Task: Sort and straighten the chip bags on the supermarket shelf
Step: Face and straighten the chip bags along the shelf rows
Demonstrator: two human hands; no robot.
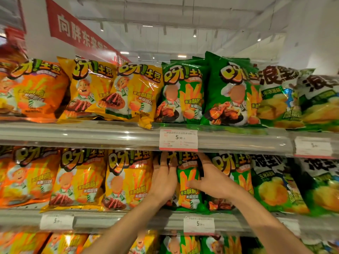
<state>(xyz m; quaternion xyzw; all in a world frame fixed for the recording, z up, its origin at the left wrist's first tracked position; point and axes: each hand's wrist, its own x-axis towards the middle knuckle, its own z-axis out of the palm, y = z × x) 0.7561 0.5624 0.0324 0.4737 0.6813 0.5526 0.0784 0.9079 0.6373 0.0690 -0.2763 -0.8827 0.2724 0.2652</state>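
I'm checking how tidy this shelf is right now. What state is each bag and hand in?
Green chip bag: upright on the middle shelf, held between both hands.
Left hand: flat on the bag's left side.
Right hand: fingers straight on its right side.
Yellow chip bag: tilted, corner overhanging the top shelf edge.
Tall green bag: upright, top shelf.

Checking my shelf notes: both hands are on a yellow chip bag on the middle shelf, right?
Not quite. In the head view the left hand and right hand are on a green chip bag, not a yellow one. It is on the middle shelf, as you said.
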